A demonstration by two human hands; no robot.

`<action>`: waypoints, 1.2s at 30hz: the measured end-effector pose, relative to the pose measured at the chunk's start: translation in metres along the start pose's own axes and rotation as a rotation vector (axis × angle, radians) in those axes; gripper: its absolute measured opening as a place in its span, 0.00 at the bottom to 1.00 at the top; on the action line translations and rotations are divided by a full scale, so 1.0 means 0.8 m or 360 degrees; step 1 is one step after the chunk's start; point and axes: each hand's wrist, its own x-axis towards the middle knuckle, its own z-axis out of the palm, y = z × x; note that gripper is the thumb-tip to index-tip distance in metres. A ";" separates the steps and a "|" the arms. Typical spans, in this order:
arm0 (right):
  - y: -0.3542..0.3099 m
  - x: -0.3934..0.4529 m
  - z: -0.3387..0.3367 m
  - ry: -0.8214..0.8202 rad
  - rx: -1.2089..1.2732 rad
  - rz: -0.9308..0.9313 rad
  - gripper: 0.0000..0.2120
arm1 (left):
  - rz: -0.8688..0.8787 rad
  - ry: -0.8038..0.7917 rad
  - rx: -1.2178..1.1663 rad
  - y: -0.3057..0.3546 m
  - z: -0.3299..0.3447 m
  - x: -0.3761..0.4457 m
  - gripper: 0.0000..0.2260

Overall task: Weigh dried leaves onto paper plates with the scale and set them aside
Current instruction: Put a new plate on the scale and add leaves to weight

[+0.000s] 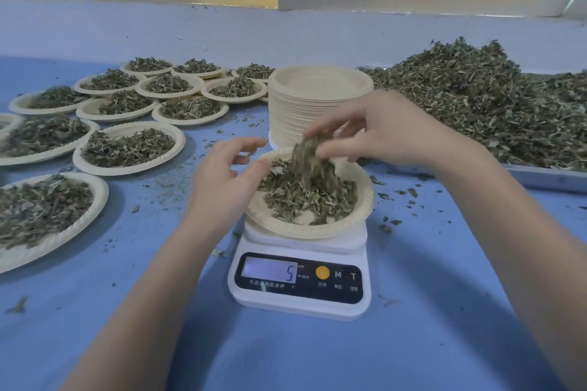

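A smooth blue surface (413, 327) spreads across the whole view, dusted with crumbs of leaf. At the right a loose, ragged heap of dried leaves (495, 105), grey-green and flaky, spills over a shallow metal tray (546, 179). To the left lie filled plates (127, 149), round, cream, with crimped rims, each bearing a flat mound of leaves. Behind the scale rises a tall stack of empty paper plates (317, 95), its ribbed edges tightly layered. The white plastic scale (300, 282) stands at the centre, its dark panel showing 5. On its platform sits a paper plate (349, 225) partly covered with leaves. The right hand (390, 130) hovers above it, its fingers pinching a blurred tuft of leaves (309, 159). The left hand (222, 181) rests at the plate's left rim, thumb touching the edge, fingers loosely spread and holding nothing.
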 end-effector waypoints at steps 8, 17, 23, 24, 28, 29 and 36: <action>0.039 -0.035 0.016 -0.0682 -0.0190 0.0267 0.63 | -0.0431 -0.0255 -0.0129 -0.010 0.014 -0.005 0.20; 0.001 -0.021 0.028 -0.0290 0.0072 0.0031 0.59 | -0.0543 0.0255 -0.0455 0.020 -0.023 0.020 0.22; -0.054 0.047 0.048 -0.0213 0.0503 0.0050 0.50 | -0.0599 0.0553 -0.0575 0.028 -0.104 0.051 0.19; -0.061 0.059 0.055 -0.0202 0.0625 0.0049 0.46 | -0.0599 0.0612 -0.0582 0.026 -0.117 0.055 0.18; -0.082 0.108 0.083 -0.0122 0.0898 0.0194 0.38 | -0.0657 0.0774 -0.0607 0.004 -0.156 0.084 0.20; -0.086 0.122 0.091 -0.0099 0.0935 0.0278 0.44 | -0.0672 0.0812 -0.0586 -0.003 -0.164 0.094 0.20; -0.099 0.220 0.140 0.0058 0.1630 0.0703 0.29 | -0.0749 0.0906 -0.0505 -0.052 -0.193 0.169 0.20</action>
